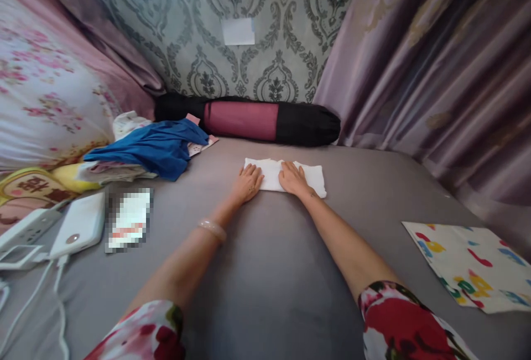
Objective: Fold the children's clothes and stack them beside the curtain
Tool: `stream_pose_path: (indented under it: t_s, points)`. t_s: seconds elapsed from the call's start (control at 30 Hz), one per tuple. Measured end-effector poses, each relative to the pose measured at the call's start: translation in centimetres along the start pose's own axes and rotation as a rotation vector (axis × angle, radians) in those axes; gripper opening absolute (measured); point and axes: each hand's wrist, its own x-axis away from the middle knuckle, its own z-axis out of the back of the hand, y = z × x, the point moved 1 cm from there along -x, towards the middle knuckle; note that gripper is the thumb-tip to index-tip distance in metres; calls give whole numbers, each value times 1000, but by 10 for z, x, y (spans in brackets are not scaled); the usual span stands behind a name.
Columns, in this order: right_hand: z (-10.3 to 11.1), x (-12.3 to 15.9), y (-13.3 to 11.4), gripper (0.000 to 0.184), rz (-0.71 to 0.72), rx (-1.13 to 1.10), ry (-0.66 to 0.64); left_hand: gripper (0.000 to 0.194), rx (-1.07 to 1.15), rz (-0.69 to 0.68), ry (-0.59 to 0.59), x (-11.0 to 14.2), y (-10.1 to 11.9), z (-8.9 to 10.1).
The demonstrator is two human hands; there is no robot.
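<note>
A white folded cloth (271, 176) lies flat on the grey sheet (257, 271), wider than it is deep. My left hand (249, 182) rests palm down on its left end, fingers stretched forward. Pressed flat on the middle and right part of the cloth is my right hand (294, 177), its fingers also extended. Neither hand grips the fabric. The cloth's right end shows past my right wrist, and parts of it are hidden beneath both hands.
A black and pink roll-shaped bag (240, 119) lies along the wall. To the left are a heap with a blue garment (153, 147), a white power bank (79, 224), a power strip (31, 230) and cables. A colourful patterned cloth (473, 266) lies at right, near the curtain (398, 56).
</note>
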Motion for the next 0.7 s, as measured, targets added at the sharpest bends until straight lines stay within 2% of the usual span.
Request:
stream_pose_path:
  t_s: [0.1,0.2,0.43,0.63,0.7]
  points:
    - [-5,-4,-12,52,18,-4,17,46,30,37,34,11,-23,1]
    - [-15,-5,-16,52,11,6,19,47,88,58,113,15,-34,-2]
    - [-22,-2,-14,50,16,18,69,35,164,75,200,13,-37,-6]
    - [-16,-8,-21,51,-14,40,-7,27,182,119,223,14,-38,-2]
    - [-15,-11,-29,51,-3,59,5,25,176,132,229,14,-38,-1]
